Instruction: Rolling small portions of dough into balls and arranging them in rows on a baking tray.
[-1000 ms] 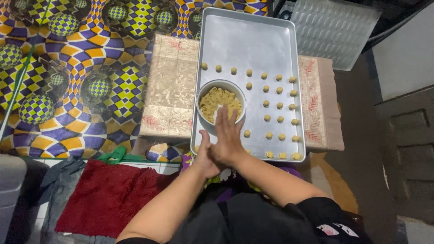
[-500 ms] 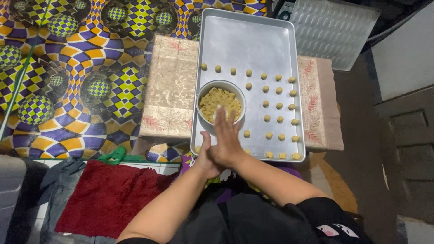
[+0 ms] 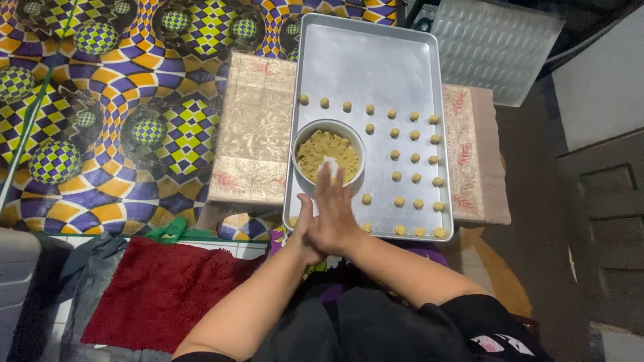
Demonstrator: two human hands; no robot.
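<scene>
My right hand (image 3: 333, 213) lies flat on top of my left hand (image 3: 303, 231), palms pressed together over the near edge of a metal baking tray (image 3: 365, 60). Whatever is between the palms is hidden. Just beyond my fingertips stands a round white bowl (image 3: 306, 133) of pale yellow dough (image 3: 322, 151) on the tray. Several small dough balls (image 3: 414, 156) sit in rows on the tray's right half and along its near edge.
The tray rests on a low table under a gold patterned cloth (image 3: 255, 127). A bright checkered mat (image 3: 114, 100) covers the floor to the left. A red rug (image 3: 161, 295) lies near my left side; a ribbed metal sheet (image 3: 493, 47) lies at the far right.
My palms have slid against each other; the right hand's fingers now reach slightly farther forward toward the bowl.
</scene>
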